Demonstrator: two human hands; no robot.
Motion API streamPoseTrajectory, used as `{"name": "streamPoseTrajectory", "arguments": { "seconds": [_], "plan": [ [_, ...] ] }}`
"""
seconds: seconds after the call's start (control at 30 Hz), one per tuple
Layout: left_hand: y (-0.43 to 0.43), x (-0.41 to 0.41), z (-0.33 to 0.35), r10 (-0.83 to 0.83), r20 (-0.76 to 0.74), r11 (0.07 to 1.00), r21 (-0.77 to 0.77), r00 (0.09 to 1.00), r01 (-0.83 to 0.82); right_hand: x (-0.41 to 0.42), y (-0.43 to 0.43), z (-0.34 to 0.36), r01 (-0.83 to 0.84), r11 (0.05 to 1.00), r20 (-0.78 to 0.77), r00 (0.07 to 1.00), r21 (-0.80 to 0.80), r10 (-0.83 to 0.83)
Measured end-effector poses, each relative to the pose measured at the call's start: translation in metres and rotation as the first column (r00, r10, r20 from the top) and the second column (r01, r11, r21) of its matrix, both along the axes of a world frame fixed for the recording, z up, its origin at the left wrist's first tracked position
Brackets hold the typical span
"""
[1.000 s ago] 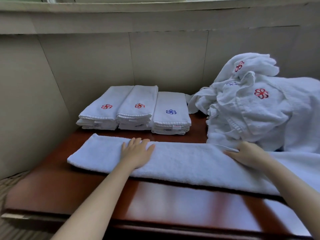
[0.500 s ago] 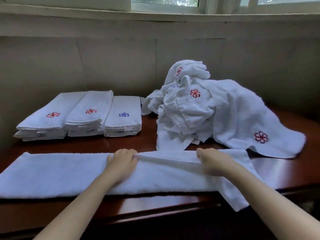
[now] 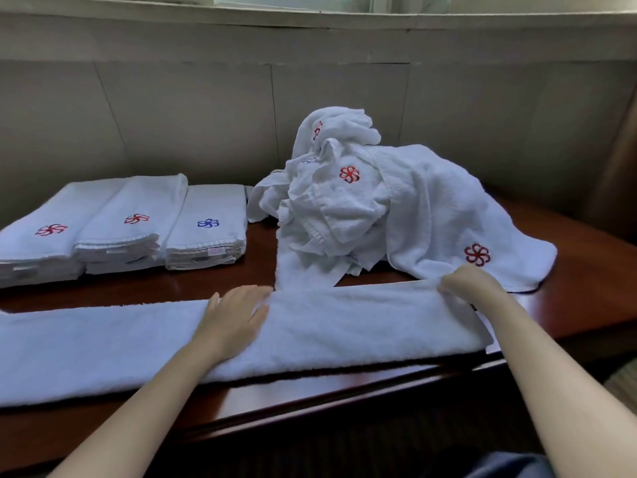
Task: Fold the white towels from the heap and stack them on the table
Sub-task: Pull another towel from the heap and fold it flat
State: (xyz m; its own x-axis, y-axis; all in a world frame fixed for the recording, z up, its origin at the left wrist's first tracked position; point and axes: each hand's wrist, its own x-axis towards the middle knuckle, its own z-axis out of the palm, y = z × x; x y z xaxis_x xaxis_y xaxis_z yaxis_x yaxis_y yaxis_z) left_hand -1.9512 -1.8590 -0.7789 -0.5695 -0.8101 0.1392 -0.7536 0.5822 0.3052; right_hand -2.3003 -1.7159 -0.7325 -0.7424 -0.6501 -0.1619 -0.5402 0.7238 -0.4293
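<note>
A long white towel [image 3: 362, 322], folded lengthwise into a strip, lies across the front of the dark wooden table [image 3: 568, 270]. My left hand [image 3: 234, 315] lies flat on its middle, fingers spread. My right hand [image 3: 472, 281] curls over the strip's far edge near its right end, pinching the cloth. Behind the strip sits the heap of white towels [image 3: 372, 208] with red flower emblems. Three stacks of folded towels [image 3: 127, 229] stand side by side at the back left, two topped with a red emblem and one with a blue.
A beige panelled wall [image 3: 206, 125] runs close behind the table, with a window sill above it. The table's front edge [image 3: 310, 408] is just below the strip, and the towel's right end reaches the table's right corner.
My view has swung right and closer. My right hand slid rightwards along the strip's far edge to its right end. My left hand went from gripping the edge to lying flat.
</note>
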Motion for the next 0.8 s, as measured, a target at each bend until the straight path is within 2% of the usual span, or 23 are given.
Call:
{"name": "streamPoseTrajectory", "arguments": {
  "seconds": [0.07,0.17,0.2,0.27,0.33,0.37,0.43,0.5,0.57,0.67,0.7,0.8],
  "plan": [
    [0.000,0.001,0.002,-0.018,0.060,0.998,0.054,0.998,0.015,0.004,-0.002,0.000,0.074,0.996,0.027,0.997,-0.047,-0.072],
    [-0.001,0.005,0.004,-0.073,0.196,0.992,0.117,0.978,0.050,0.016,-0.003,-0.008,0.137,0.990,-0.066,0.988,-0.030,-0.138],
    [-0.002,0.006,0.004,-0.090,0.231,0.989,0.135,0.969,0.059,0.022,-0.004,-0.008,0.159,0.987,-0.126,0.980,0.008,-0.157],
    [-0.001,0.009,0.004,-0.107,0.274,0.986,0.154,0.956,0.066,0.037,-0.011,-0.002,0.163,0.984,-0.354,0.927,0.076,-0.126],
    [0.000,0.012,0.005,-0.112,0.292,0.986,0.150,0.950,0.070,0.059,-0.023,0.001,0.041,0.996,-0.546,0.838,0.082,0.010],
    [0.001,0.015,0.005,-0.111,0.295,0.987,0.145,0.949,0.071,0.073,-0.030,-0.001,-0.070,0.994,-0.579,0.809,0.082,0.104],
    [0.000,0.026,0.005,-0.093,0.297,0.989,0.137,0.950,0.054,0.108,-0.045,-0.010,-0.325,0.940,-0.539,0.775,0.107,0.330],
    [-0.005,0.044,0.006,-0.045,0.304,0.991,0.132,0.952,0.005,0.146,-0.059,-0.024,-0.526,0.840,-0.359,0.764,0.132,0.536],
    [-0.014,0.071,0.007,0.047,0.325,0.987,0.131,0.944,-0.095,0.181,-0.069,-0.036,-0.586,0.798,-0.253,0.758,0.140,0.601],
    [-0.032,0.135,0.006,0.288,0.379,0.929,0.114,0.880,-0.353,0.219,-0.081,-0.041,-0.583,0.810,-0.343,0.748,0.068,0.567],
    [-0.038,0.161,0.006,0.383,0.378,0.887,0.104,0.843,-0.450,0.231,-0.084,-0.041,-0.628,0.777,-0.371,0.711,0.046,0.597],
    [-0.051,0.234,0.006,0.633,0.374,0.704,0.087,0.678,-0.705,0.268,-0.095,-0.040,-0.802,0.594,-0.402,0.527,0.056,0.749]
  ]
}}
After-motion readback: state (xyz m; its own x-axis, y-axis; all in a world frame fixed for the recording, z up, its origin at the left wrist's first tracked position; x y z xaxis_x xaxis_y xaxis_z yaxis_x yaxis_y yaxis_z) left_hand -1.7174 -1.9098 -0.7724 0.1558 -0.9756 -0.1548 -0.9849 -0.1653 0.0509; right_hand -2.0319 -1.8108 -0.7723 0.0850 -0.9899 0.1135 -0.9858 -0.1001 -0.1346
